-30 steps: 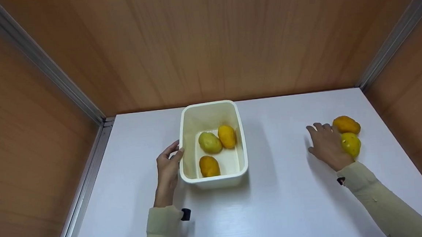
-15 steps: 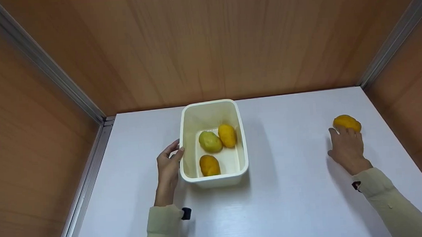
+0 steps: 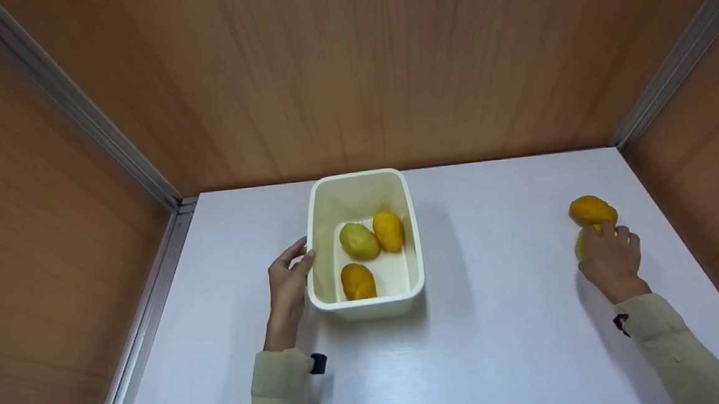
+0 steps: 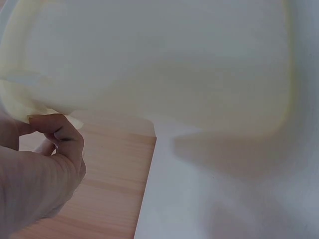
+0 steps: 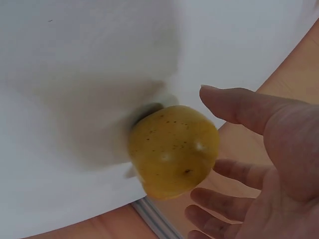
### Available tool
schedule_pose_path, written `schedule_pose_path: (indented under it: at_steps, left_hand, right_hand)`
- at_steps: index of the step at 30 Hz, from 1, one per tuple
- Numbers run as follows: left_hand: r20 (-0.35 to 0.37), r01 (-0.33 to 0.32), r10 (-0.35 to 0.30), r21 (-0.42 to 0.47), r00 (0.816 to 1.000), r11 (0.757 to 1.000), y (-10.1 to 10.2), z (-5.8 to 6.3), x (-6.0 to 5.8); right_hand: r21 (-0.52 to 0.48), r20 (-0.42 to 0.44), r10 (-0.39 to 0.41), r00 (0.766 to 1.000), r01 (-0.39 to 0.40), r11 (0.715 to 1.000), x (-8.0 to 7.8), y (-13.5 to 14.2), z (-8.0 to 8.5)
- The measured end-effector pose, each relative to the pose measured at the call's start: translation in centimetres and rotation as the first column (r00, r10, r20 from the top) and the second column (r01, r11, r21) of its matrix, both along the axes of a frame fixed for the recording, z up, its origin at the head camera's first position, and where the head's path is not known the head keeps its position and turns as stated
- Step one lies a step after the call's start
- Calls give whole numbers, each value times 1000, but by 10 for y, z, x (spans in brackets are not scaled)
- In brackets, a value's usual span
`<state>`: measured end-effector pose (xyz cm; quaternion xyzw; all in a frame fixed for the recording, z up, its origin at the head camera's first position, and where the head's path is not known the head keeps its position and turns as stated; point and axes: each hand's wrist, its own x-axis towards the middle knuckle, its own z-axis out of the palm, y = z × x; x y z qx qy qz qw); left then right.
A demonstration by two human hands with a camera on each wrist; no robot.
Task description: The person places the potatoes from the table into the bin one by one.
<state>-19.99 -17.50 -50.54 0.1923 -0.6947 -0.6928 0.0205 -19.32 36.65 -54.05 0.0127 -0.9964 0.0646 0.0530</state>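
In the head view my left hand [image 3: 287,291] pinches the left rim of a cream plastic bin [image 3: 414,236], thumb on the inside. The left wrist view has this hand [image 4: 45,164] at the bin's edge. Three mangoes lie inside: a green mango [image 3: 359,241], a yellow mango [image 3: 389,231] and an orange one. At the table's right, my right hand [image 3: 612,258] reaches over a yellow-green mango [image 3: 582,246], partly hiding it. In the right wrist view this mango [image 5: 174,154] sits between spread thumb and fingers, the thumb apart from it.
An orange-yellow mango [image 3: 592,210] lies just behind the one under my right hand. The white table [image 3: 498,331] is bordered by wooden panels [image 3: 358,71] at the back and both sides, with metal rails [image 3: 131,353] at the corners.
My right hand has moved right, passing over the yellow-green mango and now sitting on its right side, fingers more bent. The left hand and bin have stayed put.
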Motion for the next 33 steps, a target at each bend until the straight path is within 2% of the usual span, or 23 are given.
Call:
schedule_pose_path:
  at_steps: [5,12,23,28,33]
  left_hand:
    - [-34,5,-5,-15,999,1000,0,0,1]
    - [-4,3,-3,-5,1000,1000,0,-1,0]
    - [4,-3,3,-21,1000,1000,0,0,-1]
    - [6,-3,3,-5,1000,1000,0,0,-1]
    - [-22,-6,6,-4,1000,1000,1,0,0]
  right_hand:
    - [-44,22,-18,1000,19,999,0,5,-4]
    - [-66,32,-34,999,37,997,-1,9,-8]
    - [-71,110,-52,993,60,996,-3,12,-8]
    - [-54,99,-48,994,54,997,-4,14,-10]
    - [-47,44,-30,999,32,998,-3,16,-12]
